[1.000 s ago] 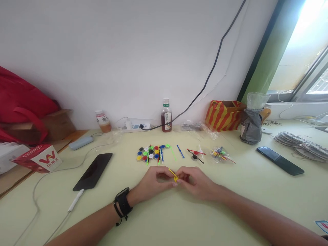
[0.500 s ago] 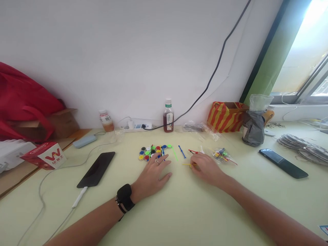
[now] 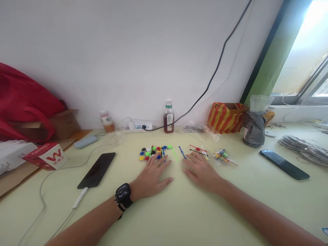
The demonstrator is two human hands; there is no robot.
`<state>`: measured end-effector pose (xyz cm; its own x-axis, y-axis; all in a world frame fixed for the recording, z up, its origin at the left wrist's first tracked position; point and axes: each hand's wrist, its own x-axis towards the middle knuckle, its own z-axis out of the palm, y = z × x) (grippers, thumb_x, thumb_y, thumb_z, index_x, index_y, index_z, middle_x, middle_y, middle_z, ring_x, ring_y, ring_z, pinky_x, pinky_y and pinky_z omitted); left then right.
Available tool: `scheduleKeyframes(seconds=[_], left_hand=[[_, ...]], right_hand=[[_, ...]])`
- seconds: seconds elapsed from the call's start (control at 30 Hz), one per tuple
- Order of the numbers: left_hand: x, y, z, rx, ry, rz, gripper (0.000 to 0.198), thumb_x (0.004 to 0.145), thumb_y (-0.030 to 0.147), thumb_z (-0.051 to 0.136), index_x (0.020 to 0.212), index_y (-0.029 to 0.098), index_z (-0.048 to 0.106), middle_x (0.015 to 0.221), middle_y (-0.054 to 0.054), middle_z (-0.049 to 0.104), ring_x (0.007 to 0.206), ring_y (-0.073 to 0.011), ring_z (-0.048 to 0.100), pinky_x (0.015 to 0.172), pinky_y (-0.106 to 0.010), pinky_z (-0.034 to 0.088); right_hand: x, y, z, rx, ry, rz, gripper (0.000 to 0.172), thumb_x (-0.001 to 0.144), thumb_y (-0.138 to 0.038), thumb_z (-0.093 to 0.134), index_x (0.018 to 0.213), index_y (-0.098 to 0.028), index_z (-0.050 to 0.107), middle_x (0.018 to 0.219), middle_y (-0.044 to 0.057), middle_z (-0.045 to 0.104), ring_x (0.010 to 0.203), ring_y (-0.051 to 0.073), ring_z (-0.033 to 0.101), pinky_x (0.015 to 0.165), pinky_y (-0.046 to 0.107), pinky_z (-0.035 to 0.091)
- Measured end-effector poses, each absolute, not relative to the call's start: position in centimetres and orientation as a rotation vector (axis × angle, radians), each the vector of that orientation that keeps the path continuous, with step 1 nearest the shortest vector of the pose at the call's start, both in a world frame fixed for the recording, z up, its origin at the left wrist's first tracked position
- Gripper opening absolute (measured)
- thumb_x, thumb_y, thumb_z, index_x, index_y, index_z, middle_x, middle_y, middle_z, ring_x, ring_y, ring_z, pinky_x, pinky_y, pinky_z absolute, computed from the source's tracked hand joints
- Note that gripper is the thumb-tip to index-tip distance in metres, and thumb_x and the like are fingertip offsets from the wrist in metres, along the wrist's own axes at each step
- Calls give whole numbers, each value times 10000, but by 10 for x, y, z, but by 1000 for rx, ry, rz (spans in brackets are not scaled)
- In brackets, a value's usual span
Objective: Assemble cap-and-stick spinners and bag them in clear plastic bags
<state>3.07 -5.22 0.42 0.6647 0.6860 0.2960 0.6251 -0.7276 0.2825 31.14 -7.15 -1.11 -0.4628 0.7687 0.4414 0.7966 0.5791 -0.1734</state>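
My left hand (image 3: 152,176), a ring on one finger and a black watch (image 3: 123,192) at the wrist, lies palm down with its fingers spread, grasping nothing that I can see. Its fingertips reach the near edge of a cluster of coloured discs (image 3: 153,153) at eleven o'clock from the space between my hands; I cannot tell whether they touch. My right hand (image 3: 203,172) is also palm down, released, fingers loosely fanned; whatever lies under the palm is hidden. Just beside its fingertips, at twelve o'clock, is a slim blue stick (image 3: 182,152), with a bright green stick (image 3: 175,154) to its left. At one o'clock a red stick (image 3: 194,147) and a black stick (image 3: 198,152) lie close together, partly behind the fingers. A clear bag of coloured pieces (image 3: 222,155) sits at two o'clock. Farther out, a black phone (image 3: 96,171) lies at nine o'clock, a dark phone (image 3: 284,164) at three. Against the wall stand a bottle of dark drink (image 3: 168,119) at twelve and a red-and-yellow striped bag (image 3: 222,119) at one.
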Motion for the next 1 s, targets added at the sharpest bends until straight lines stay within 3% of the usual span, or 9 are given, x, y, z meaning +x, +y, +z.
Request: scheduleKeyframes(seconds=[0.13, 0.33, 0.4, 0.5, 0.57, 0.8, 0.9, 1.0], left_hand=[[34, -56, 9, 2778, 999, 620, 615, 966, 405, 628, 1546, 284, 466, 1566, -95, 502, 1472, -441, 338, 1178, -642, 351], [35, -56, 9, 2814, 879, 645, 557, 983, 274, 598, 1523, 271, 464, 1471, -77, 589, 1456, -376, 378, 1174, -569, 404], [35, -56, 9, 2819, 838, 641, 520, 982, 244, 593, 1493, 274, 497, 1432, -81, 615, 1450, -369, 390, 1171, -565, 412], [35, -55, 9, 2808, 804, 648, 482, 975, 215, 599, 1448, 282, 538, 1386, -87, 638, 1432, -360, 417, 1155, -555, 435], [35, -56, 10, 2809, 789, 656, 455, 972, 201, 601, 1419, 276, 558, 1363, -89, 650, 1414, -354, 437, 1141, -546, 450], [36, -55, 9, 2880, 697, 697, 379, 985, 145, 561, 1350, 244, 572, 1276, -70, 695, 1336, -319, 497, 1081, -509, 496], [38, -57, 10, 2873, 695, 766, 319, 981, 150, 570, 1286, 241, 585, 1197, -69, 711, 1281, -301, 538, 1034, -483, 516], [39, -60, 13, 2792, 765, 901, 120, 986, 193, 580, 1102, 217, 598, 1093, -80, 702, 1135, -265, 609, 941, -432, 542]], right_hand=[[304, -80, -9, -1234, -2402, -21, 119, 992, -272, 575, 1075, -207, 630, 1170, 122, 676, 1238, 326, 511, 1036, 526, 439], [304, -81, -8, -1276, -2385, -58, 166, 1009, -261, 540, 909, -196, 656, 930, 97, 686, 962, 283, 592, 879, 474, 478], [306, -78, -10, -1240, -2363, -63, 185, 1016, -182, 487, 995, -193, 670, 999, 105, 696, 989, 277, 592, 873, 453, 485], [312, -71, -14, -1227, -2359, -103, 349, 960, -12, 428, 1155, -191, 656, 1178, 115, 692, 1167, 295, 555, 965, 462, 471], [317, -66, -15, -1245, -2382, -110, 385, 943, 26, 425, 1156, -193, 659, 1204, 106, 694, 1218, 300, 537, 1005, 474, 456], [314, -69, -4, -985, -2521, -26, 190, 1042, -145, 493, 952, -212, 647, 994, 58, 713, 1060, 252, 597, 928, 423, 474], [307, -77, 0, -907, -2510, 0, 200, 1059, -157, 449, 969, -204, 621, 960, 66, 693, 984, 240, 593, 871, 399, 487], [305, -82, 1, -939, -2415, 110, 203, 1070, -171, 406, 1067, -206, 605, 944, 70, 676, 899, 224, 593, 799, 375, 497]])
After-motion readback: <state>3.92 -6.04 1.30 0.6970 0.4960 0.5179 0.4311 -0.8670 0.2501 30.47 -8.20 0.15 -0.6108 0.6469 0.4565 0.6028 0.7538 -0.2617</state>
